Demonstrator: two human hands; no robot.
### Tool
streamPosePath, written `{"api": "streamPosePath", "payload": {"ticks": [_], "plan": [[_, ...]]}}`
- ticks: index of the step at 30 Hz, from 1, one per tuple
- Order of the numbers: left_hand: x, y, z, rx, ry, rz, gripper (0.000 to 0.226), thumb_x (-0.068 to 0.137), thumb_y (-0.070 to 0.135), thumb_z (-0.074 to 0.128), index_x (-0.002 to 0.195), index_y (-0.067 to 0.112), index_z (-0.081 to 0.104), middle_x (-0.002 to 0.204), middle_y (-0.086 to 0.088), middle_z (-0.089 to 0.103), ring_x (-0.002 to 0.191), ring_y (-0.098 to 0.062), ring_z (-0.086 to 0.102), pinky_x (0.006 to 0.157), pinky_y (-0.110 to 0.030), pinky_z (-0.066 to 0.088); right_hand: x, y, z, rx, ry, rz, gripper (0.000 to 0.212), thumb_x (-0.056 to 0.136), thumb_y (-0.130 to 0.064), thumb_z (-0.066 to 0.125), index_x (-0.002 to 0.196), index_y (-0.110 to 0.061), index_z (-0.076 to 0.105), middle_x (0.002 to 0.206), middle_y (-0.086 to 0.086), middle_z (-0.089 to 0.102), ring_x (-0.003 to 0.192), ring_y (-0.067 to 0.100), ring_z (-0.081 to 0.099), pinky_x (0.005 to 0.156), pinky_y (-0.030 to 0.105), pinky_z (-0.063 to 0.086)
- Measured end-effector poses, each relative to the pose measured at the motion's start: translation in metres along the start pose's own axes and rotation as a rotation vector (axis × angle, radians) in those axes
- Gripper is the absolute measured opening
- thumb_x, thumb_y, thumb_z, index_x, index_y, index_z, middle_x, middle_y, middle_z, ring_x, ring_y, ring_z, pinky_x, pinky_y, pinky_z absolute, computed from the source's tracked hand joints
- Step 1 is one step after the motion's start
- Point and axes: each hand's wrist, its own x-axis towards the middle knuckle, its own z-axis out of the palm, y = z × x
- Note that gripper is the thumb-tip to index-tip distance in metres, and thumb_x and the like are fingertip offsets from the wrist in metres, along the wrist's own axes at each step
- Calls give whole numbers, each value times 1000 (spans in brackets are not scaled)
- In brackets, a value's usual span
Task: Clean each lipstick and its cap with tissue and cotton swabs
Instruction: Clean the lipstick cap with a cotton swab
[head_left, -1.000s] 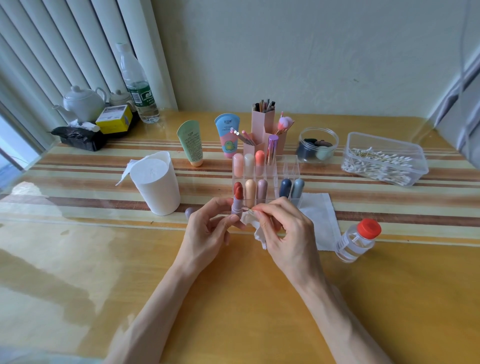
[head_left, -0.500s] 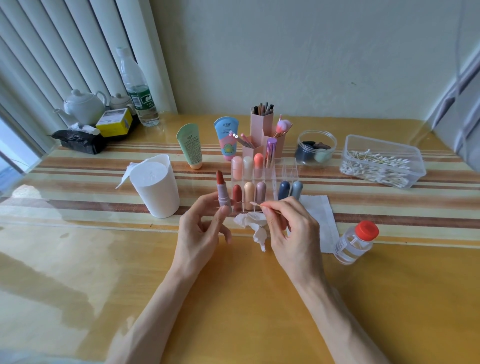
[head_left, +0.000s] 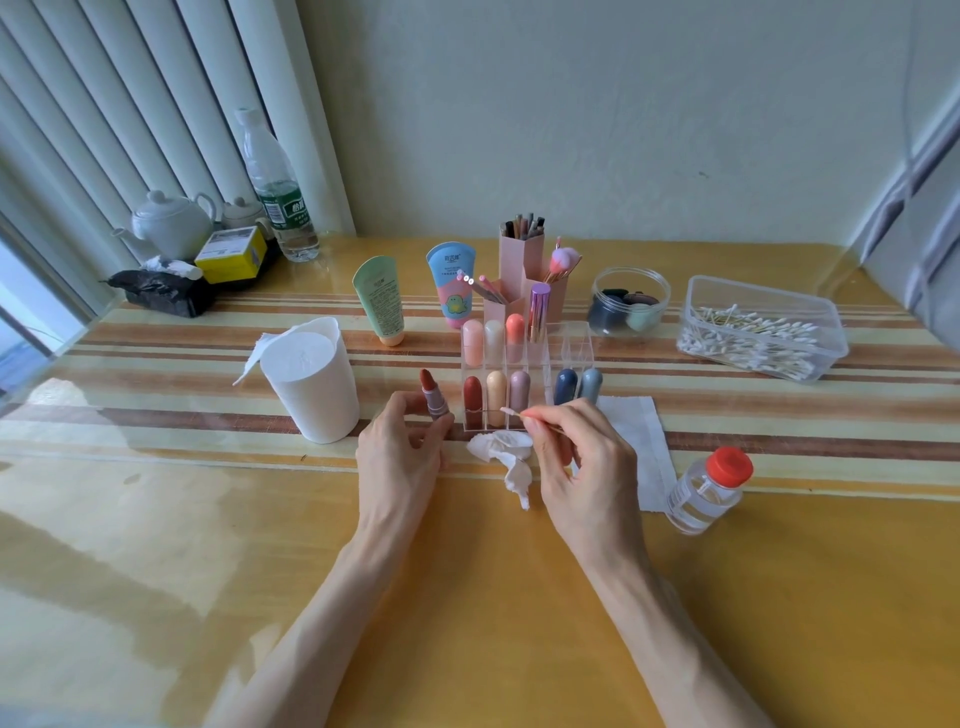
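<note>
Lipstick (head_left: 432, 396) uncapped, bullet up, pinched in left hand (head_left: 402, 452), just left of acrylic organizer (head_left: 524, 384). Right hand (head_left: 582, 457) pinches cotton swab (head_left: 511, 412); crumpled tissue (head_left: 506, 452) in front of organizer. Likely swabbing step. Next: bring swab tip to tube rim.

Soft daylight (leftward glare), warped edges

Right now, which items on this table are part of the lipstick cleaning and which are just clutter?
In the job: open lipstick in the left hand; cotton swab in the right hand; crumpled tissue; lipstick rack; swab box; tissue roll.
Lying about: teapot; water bottle; yellow box; green tube; blue tube; brush holder; sponge jar.
</note>
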Motion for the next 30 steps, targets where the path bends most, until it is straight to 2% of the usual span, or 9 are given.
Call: {"api": "streamPosePath", "payload": {"ticks": [3, 6, 9, 13, 21, 27, 30], "plan": [[4, -4, 5, 29, 20, 5, 15, 95, 20, 75, 108, 20, 68, 84, 6, 78, 66, -15, 72, 75, -44, 60, -1, 0, 0, -6, -2, 4, 18, 100, -19, 65, 107, -8, 77, 93, -6, 67, 84, -1, 66, 68, 4, 47], [11, 1, 12, 78, 57, 25, 15, 94, 24, 76, 107, 20, 69, 105, 8, 77, 76, -22, 72, 79, -47, 58, -1, 1, 1, -18, -2, 3, 18, 100, -20, 65, 107, -8, 77, 94, -6, 67, 84, 2, 66, 71, 5, 48], [11, 4, 17, 160, 77, 67, 15, 96, 26, 74, 107, 18, 68, 106, 7, 76, 75, -23, 70, 77, -43, 54, -1, 1, 1, -19, -2, 7, 16, 100, -18, 66, 106, -8, 77, 93, -6, 67, 84, -1, 66, 69, 5, 49], [10, 2, 19, 176, 88, 78, 21, 95, 26, 75, 111, 17, 64, 108, 7, 77, 75, -21, 71, 74, -40, 51, 0, 1, 0, -20, 6, 14, 11, 101, -13, 68, 104, -8, 76, 90, -6, 65, 78, -8, 62, 63, 1, 40], [9, 3, 19, 171, 63, 71, 38, 93, 23, 76, 126, 15, 58, 117, 6, 76, 84, -25, 76, 82, -48, 57, -1, 3, 1, -39, -5, 4, 10, 100, -13, 69, 105, -9, 77, 91, -7, 66, 81, -3, 63, 67, 3, 43], [4, 3, 7, 54, 10, 26, 54, 88, 12, 77, 138, 16, 56, 121, 9, 72, 70, -16, 74, 77, -50, 61, 0, 3, 1, -33, -8, 7, 10, 101, -13, 69, 105, -9, 77, 91, -7, 66, 80, 1, 64, 67, 5, 44], [-3, 5, -10, 22, 27, 32, 51, 89, 10, 77, 136, 18, 59, 114, 14, 70, 64, -11, 71, 72, -43, 62, -1, 3, 1, -31, -16, 12, 9, 101, -13, 68, 104, -10, 76, 90, -7, 65, 81, -2, 64, 66, 5, 44]]}}
